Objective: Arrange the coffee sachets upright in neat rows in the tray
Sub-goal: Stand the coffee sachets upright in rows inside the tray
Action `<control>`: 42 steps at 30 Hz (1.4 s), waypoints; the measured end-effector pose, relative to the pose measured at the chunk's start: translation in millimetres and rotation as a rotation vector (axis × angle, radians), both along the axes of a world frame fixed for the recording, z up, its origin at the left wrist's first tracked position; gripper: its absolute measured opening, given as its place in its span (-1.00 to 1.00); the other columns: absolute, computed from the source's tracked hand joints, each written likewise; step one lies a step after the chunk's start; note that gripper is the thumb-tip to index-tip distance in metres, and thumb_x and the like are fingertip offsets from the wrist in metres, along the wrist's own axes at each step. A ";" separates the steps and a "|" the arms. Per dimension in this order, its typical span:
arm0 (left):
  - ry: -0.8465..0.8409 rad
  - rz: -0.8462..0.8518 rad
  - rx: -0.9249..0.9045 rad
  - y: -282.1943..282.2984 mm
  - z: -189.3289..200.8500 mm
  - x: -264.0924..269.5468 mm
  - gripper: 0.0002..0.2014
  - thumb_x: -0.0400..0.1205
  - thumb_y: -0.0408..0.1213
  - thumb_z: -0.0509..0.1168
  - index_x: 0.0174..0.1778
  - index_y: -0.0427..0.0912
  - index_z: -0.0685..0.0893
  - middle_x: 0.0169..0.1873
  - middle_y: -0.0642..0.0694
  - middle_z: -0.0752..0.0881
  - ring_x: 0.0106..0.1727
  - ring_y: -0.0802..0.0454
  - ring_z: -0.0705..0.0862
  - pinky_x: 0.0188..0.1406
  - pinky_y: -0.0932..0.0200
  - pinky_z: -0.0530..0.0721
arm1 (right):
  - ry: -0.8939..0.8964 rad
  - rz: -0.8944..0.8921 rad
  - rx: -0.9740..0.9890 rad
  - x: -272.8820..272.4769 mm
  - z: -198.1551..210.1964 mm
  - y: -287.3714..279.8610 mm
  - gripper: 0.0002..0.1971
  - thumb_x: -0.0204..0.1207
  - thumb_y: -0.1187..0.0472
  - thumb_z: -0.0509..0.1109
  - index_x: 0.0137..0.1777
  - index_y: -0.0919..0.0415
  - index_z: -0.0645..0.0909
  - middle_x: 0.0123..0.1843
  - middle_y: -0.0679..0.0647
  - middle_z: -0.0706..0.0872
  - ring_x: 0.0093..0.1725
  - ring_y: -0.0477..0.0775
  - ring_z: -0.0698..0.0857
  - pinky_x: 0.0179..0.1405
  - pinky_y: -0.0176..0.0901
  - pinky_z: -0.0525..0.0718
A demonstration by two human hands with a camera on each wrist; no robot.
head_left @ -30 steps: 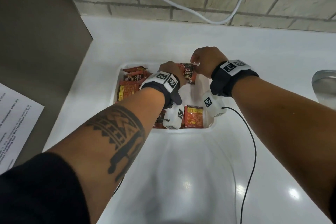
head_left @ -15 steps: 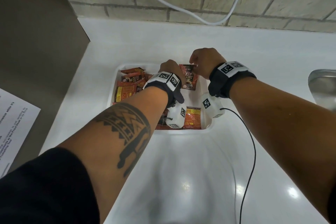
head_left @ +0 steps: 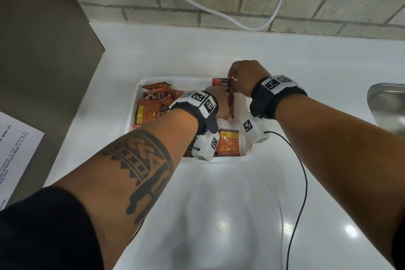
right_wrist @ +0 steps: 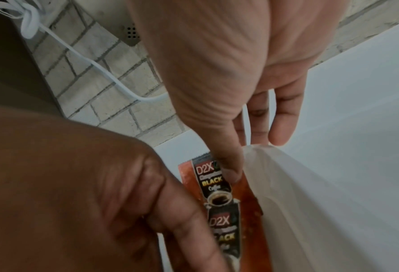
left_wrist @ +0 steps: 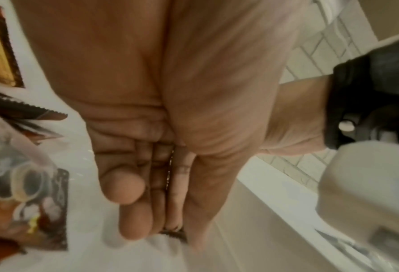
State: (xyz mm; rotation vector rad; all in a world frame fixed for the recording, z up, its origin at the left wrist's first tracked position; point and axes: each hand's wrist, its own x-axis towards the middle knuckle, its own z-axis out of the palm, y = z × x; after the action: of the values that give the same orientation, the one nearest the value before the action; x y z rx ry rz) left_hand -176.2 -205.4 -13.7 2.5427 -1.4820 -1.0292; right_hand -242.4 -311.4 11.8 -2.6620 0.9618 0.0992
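A white tray [head_left: 131, 116] on the counter holds red and black coffee sachets. One D2X sachet [head_left: 223, 84] stands upright by the tray's right wall [right_wrist: 310, 202]. My right hand [head_left: 243, 74] pinches its top edge, thumb on the printed face [right_wrist: 217, 184]. My left hand [head_left: 221, 105] is low in the tray and holds the sachet's lower part between flat fingers and thumb [left_wrist: 165, 202]. Loose sachets [head_left: 151, 112] lie jumbled on the tray's left side, and another sachet [head_left: 229, 142] lies flat near the front rim.
A metal sink [head_left: 385, 103] sits at the right edge of the white counter. A grey panel [head_left: 43, 50] stands on the left with a printed paper [head_left: 15, 149] below it. A white cable [head_left: 219, 13] hangs on the brick wall. A black wire [head_left: 304, 182] trails from my right wrist.
My left hand has slid lower along the sachet, deeper into the tray. My right hand keeps its pinch on the top edge, and the sachet stands closer to the right wall.
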 end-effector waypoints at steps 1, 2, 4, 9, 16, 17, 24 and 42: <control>-0.039 -0.022 -0.033 -1.3 -0.2 1.1 -0.65 0.60 0.06 0.45 -0.28 -0.12 0.59 -0.39 0.04 0.61 -0.35 0.08 0.59 -0.09 0.12 0.67 | 0.006 0.002 0.006 -0.2 0.3 -0.7 -0.75 0.49 0.25 0.47 0.16 0.09 0.66 0.16 0.08 0.74 0.10 0.12 0.68 0.06 -0.08 0.67; -0.078 -0.035 -0.056 -2.3 -0.3 3.0 -0.63 0.58 0.03 0.49 -0.30 -0.15 0.55 -0.39 0.02 0.57 -0.35 0.06 0.57 -0.15 0.14 0.64 | 0.012 0.001 0.013 -0.4 0.9 -1.1 -0.73 0.46 0.23 0.50 0.16 0.09 0.66 0.16 0.07 0.74 0.07 0.10 0.67 0.05 -0.08 0.67; -0.141 0.009 -0.084 -0.4 -0.3 5.9 -0.66 0.51 -0.11 0.58 -0.22 -0.19 0.55 -0.33 -0.03 0.59 -0.31 0.02 0.60 -0.30 0.17 0.57 | 0.024 -0.001 0.022 -0.7 1.8 -0.9 -0.68 0.43 0.22 0.56 0.17 0.09 0.64 0.17 0.07 0.73 0.05 0.08 0.65 0.00 -0.11 0.63; -0.194 0.076 -0.086 0.4 -2.3 13.4 -0.71 0.43 -0.17 0.59 -0.12 -0.18 0.64 -0.34 -0.03 0.62 -0.43 0.09 0.55 -0.60 0.23 0.39 | 0.070 0.031 -0.016 0.0 3.2 3.0 -0.70 0.47 0.25 0.53 0.19 0.20 0.65 0.15 0.13 0.75 0.12 0.16 0.70 -0.04 -0.10 0.62; -0.130 0.127 -0.103 -5.7 -2.0 18.4 -0.64 0.34 -0.18 0.69 -0.17 -0.16 0.64 -0.34 -0.04 0.66 -0.43 0.07 0.58 -0.63 0.27 0.34 | 0.117 0.056 -0.065 4.8 9.7 1.4 -0.79 0.51 0.28 0.48 0.13 0.20 0.75 0.12 0.14 0.79 0.11 0.18 0.74 -0.02 -0.10 0.69; -0.118 0.139 -0.095 -6.5 -0.7 17.8 -0.64 0.33 -0.21 0.69 -0.19 -0.16 0.63 -0.34 -0.04 0.65 -0.39 0.03 0.61 -0.61 0.27 0.36 | 0.115 0.052 -0.063 5.2 9.3 0.7 -0.79 0.50 0.29 0.50 0.13 0.20 0.76 0.12 0.13 0.79 0.11 0.17 0.74 0.00 -0.09 0.71; -0.021 0.326 -0.086 0.2 -3.9 28.2 -0.70 0.27 -0.23 0.72 -0.35 -0.21 0.70 -0.36 -0.11 0.80 -0.29 0.00 0.79 -0.42 0.22 0.65 | 0.114 0.064 -0.059 6.2 3.0 -3.6 -0.82 0.47 0.29 0.44 0.05 0.12 0.74 0.06 0.08 0.78 0.05 0.15 0.72 -0.12 -0.12 0.62; 0.003 0.378 -0.204 -2.3 -5.3 20.2 -0.81 0.56 -0.21 0.45 -0.32 -0.14 0.62 -0.34 -0.09 0.74 -0.43 0.01 0.67 -0.55 0.24 0.49 | 0.137 0.047 -0.054 8.3 8.0 -1.0 -0.77 0.48 0.23 0.48 0.13 0.06 0.74 0.07 0.03 0.78 0.05 0.13 0.74 -0.15 -0.13 0.61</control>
State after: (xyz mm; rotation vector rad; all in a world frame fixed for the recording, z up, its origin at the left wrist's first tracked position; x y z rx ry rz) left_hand -156.0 -207.6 -19.0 2.5307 -0.9871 -0.7828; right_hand -234.1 -312.4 19.8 -2.7575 0.9562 0.2730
